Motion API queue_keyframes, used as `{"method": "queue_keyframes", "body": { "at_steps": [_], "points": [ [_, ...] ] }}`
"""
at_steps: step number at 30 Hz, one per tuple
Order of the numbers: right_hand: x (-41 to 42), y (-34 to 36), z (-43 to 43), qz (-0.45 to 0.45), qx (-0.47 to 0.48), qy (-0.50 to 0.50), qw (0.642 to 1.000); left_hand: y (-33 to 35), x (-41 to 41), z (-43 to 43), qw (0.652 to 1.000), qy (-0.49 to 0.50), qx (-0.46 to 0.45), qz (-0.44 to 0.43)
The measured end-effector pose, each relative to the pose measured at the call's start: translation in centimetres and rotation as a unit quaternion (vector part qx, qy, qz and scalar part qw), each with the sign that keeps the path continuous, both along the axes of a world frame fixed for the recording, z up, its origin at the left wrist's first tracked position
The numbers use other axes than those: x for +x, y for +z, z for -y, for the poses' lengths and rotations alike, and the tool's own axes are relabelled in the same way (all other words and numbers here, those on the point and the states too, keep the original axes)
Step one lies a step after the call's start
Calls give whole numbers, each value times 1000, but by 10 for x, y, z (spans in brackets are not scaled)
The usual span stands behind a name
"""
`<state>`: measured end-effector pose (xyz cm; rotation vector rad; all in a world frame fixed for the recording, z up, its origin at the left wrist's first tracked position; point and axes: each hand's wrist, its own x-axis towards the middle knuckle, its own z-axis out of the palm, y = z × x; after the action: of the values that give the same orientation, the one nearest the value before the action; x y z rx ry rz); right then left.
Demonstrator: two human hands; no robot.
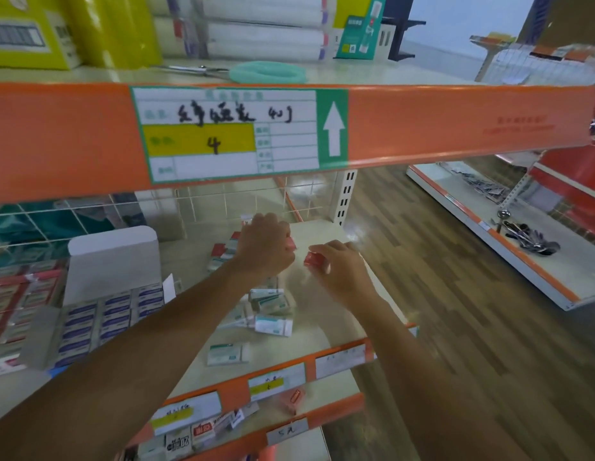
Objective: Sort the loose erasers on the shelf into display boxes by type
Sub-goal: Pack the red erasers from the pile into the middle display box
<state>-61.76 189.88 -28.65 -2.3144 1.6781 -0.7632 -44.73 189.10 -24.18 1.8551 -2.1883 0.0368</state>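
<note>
Handwriting in black marker runs across the big label point(223, 134) on the orange beam point(455, 128) above my view. I cannot make out the characters, but the "4" on its yellow band is plain, and a white arrow points up on the green strip at its right end. Small tags point(276, 382) line the shelf's front edge, and their writing is too small to read. A lower tag point(287, 430) reads "5" plus one character, and a pack point(178, 444) beneath shows "DZ".

Both hands are over the shelf point(322, 231) towards its back right corner. The left hand point(266, 247) is clenched round a red block point(291, 243) that peeks out past the knuckles. The right hand point(342, 267) pinches a red eraser point(314, 259) between thumb and fingertips, just beside the left hand.

Loose teal erasers point(272, 307) lie heaped mid-shelf beneath my wrists, and a single one point(228, 354) lies nearer the front edge. More red and white ones point(223, 251) lie behind the left hand. At the left end an open box point(99, 321) holds rows of blue-labelled erasers, its lid standing up. A tray of red-labelled ones point(13, 294) sits beyond it.

The shelf top is pale and glossy. Scissors point(256, 72) with teal handles lie on the level above, near yellow cartons point(30, 28). The floor point(422, 261) is wood plank, and a neighbouring rack point(555, 271) to the right carries metal tools point(528, 237).
</note>
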Motion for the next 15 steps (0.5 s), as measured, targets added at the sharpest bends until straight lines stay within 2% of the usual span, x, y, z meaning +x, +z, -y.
{"method": "queue_keyframes", "body": {
  "at_steps": [8,15],
  "points": [
    [77,38,-22,40,-76,59,995,15,68,-37,985,31,-18,-170],
    [161,54,-37,12,-57,114,992,27,155,-82,971,59,-11,-232]
  ]
}}
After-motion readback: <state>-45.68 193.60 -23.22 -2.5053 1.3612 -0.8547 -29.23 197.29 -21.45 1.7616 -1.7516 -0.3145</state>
